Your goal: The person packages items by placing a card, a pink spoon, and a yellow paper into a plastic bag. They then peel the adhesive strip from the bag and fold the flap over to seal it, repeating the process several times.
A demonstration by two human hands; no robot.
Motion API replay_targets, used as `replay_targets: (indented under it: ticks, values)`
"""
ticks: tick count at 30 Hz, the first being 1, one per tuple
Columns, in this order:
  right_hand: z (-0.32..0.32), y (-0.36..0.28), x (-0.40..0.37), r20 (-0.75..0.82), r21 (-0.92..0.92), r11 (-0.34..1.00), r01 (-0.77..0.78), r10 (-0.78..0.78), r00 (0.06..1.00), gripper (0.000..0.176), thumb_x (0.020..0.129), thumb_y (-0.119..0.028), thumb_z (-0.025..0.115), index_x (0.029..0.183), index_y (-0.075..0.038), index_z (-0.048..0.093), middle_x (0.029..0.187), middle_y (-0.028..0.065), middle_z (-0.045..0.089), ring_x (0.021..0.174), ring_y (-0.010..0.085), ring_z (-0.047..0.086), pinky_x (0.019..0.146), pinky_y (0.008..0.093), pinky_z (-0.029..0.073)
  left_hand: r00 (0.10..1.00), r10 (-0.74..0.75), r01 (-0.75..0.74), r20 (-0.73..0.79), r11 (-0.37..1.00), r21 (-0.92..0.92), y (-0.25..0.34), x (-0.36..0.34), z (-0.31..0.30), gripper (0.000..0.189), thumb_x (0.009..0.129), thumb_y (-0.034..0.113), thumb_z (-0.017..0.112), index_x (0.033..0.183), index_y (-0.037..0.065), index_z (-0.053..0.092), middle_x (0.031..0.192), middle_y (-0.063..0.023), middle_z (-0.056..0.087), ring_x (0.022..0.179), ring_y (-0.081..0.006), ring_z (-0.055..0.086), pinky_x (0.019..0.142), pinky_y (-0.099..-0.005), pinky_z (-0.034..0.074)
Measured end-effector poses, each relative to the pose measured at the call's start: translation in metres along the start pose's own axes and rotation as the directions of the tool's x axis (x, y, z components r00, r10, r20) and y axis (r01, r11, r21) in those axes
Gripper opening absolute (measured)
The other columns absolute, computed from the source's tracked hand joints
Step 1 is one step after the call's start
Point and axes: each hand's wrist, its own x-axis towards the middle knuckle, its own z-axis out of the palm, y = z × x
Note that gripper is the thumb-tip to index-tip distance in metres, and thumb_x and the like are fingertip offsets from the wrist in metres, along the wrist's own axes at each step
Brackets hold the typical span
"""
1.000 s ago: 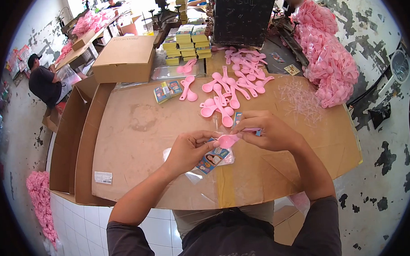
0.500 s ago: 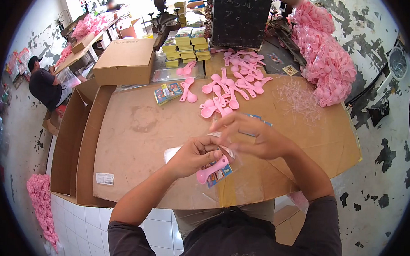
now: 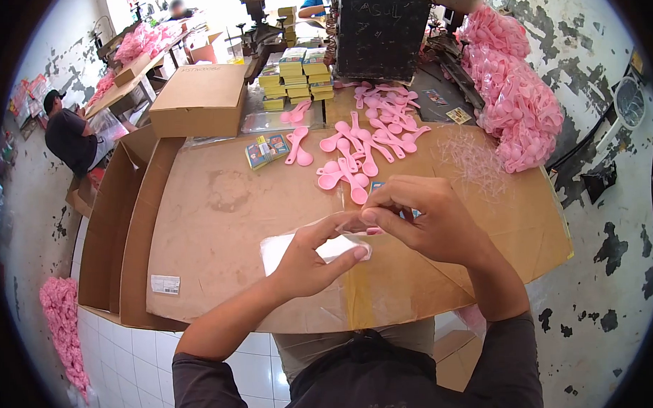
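Observation:
Over the front middle of the cardboard-covered table (image 3: 200, 280), my left hand (image 3: 317, 255) has thumb and fingers closing on a clear plastic bag (image 3: 352, 227). My right hand (image 3: 420, 219) pinches the bag's other side, its fingers bent together. A bit of pink shows between the hands; most of the bag's contents are hidden. Beneath my left hand lies a white stack of plastic sleeves (image 3: 274, 250). Beyond the hands are scattered pink spoons (image 3: 369, 163), and a banded card stack (image 3: 267, 151) lies left of them. Blue cards show partly behind my right hand.
A closed carton (image 3: 197, 93) and stacked card bundles (image 3: 293, 68) stand at the back. An open carton (image 3: 119, 233) borders the left edge. Bagged pink spoons (image 3: 520, 96) and clear strips (image 3: 472, 163) are at right. A person (image 3: 72, 134) sits far left.
The pink spoon and card between my hands have turned up and are now mostly hidden. My right hand has come together with the bag, and my left fingers have spread away from the thumb.

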Motion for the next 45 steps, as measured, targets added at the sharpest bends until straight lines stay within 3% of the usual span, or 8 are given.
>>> replay_targets:
  ticks: [11,22,28,31,35,40,43,45]
  values:
    - [0.023,0.012,0.001,-0.156,-0.418,0.868,0.268,-0.359,0.92,0.017,0.081,-0.005,0.074,0.098,-0.007,0.068,0.111,0.0091,0.066,0.102,0.0243,0.064,0.085,0.0376,0.048,0.952,-0.226,0.19,-0.209,0.966,-0.176,0.003,0.0,0.002,0.03,0.104,0.008,0.061,0.131,-0.003,0.062,0.103,-0.0101,0.078,0.096,-0.0101,0.073,0.076,-0.0259,0.058]
    - [0.053,0.019,0.0,0.046,-0.773,0.528,0.352,-0.507,0.86,0.02,0.077,-0.016,0.067,0.091,-0.003,0.066,0.099,0.007,0.063,0.101,0.0237,0.061,0.092,0.0382,0.044,0.986,-0.014,0.101,-0.168,0.846,0.523,-0.01,-0.008,0.005,0.047,0.094,0.008,0.072,0.136,-0.005,0.058,0.085,-0.0117,0.077,0.072,-0.0166,0.076,0.063,-0.0274,0.059]
    - [0.016,0.049,0.008,-0.288,-0.185,0.981,0.064,-0.117,0.951,0.007,0.087,-0.011,0.064,0.086,-0.005,0.059,0.082,0.0067,0.056,0.079,0.0208,0.058,0.073,0.037,0.047,0.969,-0.159,0.217,-0.19,0.913,0.344,0.001,-0.002,-0.001,0.043,0.099,0.01,0.069,0.139,-0.002,0.058,0.093,-0.0115,0.078,0.081,-0.013,0.075,0.071,-0.0265,0.059]
    - [-0.059,0.06,-0.016,0.266,0.598,0.659,-0.456,0.374,0.889,0.005,0.096,-0.009,0.058,0.095,-0.004,0.059,0.081,0.0072,0.059,0.073,0.0163,0.059,0.067,0.0343,0.049,0.948,-0.232,0.257,-0.217,0.962,0.095,-0.006,-0.002,-0.003,0.038,0.101,0.014,0.067,0.136,-0.001,0.06,0.094,-0.0111,0.079,0.082,-0.0125,0.075,0.071,-0.0272,0.059]
    - [-0.124,0.201,-0.068,-0.24,0.086,0.894,-0.44,0.447,0.862,0.019,0.093,-0.003,0.059,0.112,-0.001,0.06,0.093,0.014,0.066,0.085,0.0246,0.065,0.076,0.0391,0.052,0.921,-0.347,0.335,-0.176,0.937,-0.098,-0.009,0.001,-0.006,0.033,0.105,0.013,0.062,0.132,-0.006,0.06,0.112,-0.0176,0.075,0.104,-0.0173,0.072,0.088,-0.0291,0.059]
    - [-0.127,0.243,-0.11,-0.396,-0.729,0.599,-0.332,0.027,0.918,0.04,0.089,0.004,0.059,0.129,0.0,0.061,0.118,0.0215,0.069,0.111,0.0364,0.065,0.096,0.0456,0.05,0.925,-0.352,0.321,-0.14,0.925,-0.205,-0.01,0.004,-0.008,0.028,0.106,0.012,0.058,0.126,-0.007,0.063,0.117,-0.0181,0.073,0.109,-0.019,0.071,0.093,-0.0319,0.058]
    - [-0.103,0.174,-0.08,-0.391,-0.767,0.479,-0.427,0.179,0.903,0.038,0.089,0.0,0.062,0.127,-0.001,0.064,0.123,0.0212,0.068,0.119,0.0357,0.063,0.102,0.0435,0.048,0.922,-0.36,0.323,-0.142,0.917,-0.233,-0.017,0.003,-0.009,0.026,0.106,0.012,0.058,0.123,-0.005,0.065,0.116,-0.0159,0.074,0.106,-0.0186,0.071,0.092,-0.0326,0.059]
    - [-0.066,0.148,-0.062,-0.332,-0.457,0.844,-0.28,0.13,0.934,0.036,0.089,-0.005,0.067,0.125,-0.002,0.067,0.121,0.0183,0.07,0.112,0.0295,0.067,0.094,0.0393,0.051,0.914,-0.379,0.338,-0.143,0.909,-0.245,-0.018,0.005,-0.009,0.025,0.106,0.013,0.058,0.122,-0.004,0.067,0.115,-0.014,0.074,0.104,-0.0176,0.072,0.091,-0.0327,0.059]
